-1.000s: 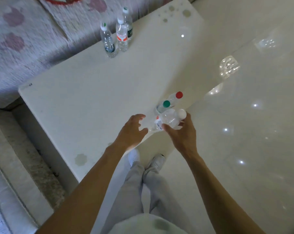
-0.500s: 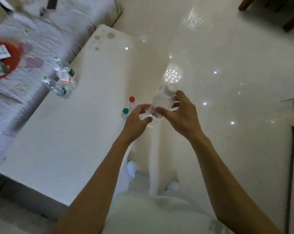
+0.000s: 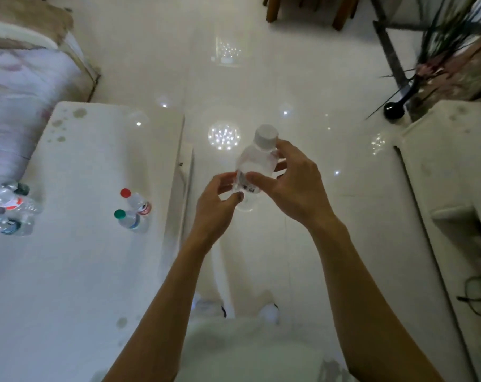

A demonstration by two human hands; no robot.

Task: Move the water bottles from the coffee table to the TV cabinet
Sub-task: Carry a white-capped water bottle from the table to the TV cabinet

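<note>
Head view: glossy white floor (image 3: pixel 261 86) across the middle, white tabletop (image 3: pixel 76 271) at left, pale cabinet (image 3: pixel 451 172) at right, well apart from the tabletop. Between them, held over the floor, a clear bottle with a white cap (image 3: pixel 254 164), tilted slightly. Right hand (image 3: pixel 294 188) wrapped round its middle, fingers (image 3: pixel 285 146) curled shut on the body; left hand (image 3: pixel 217 205) pinching the lower part, fingertips touching the label. On the tabletop, near the edge, a red-capped bottle (image 3: pixel 136 201) and a green-capped bottle (image 3: pixel 127 220) just beside each other; three more bottles (image 3: pixel 9 208) at the far left edge, blurred.

Likely risk: slip during the handover between hands, since thin plastic gives under a squeeze and neither grip looks firm; a drop here means a bounce on hard tile. Also possible: a misjudged step while turning toward the cabinet.

Label: a barcode visible, no brand name legible.
</note>
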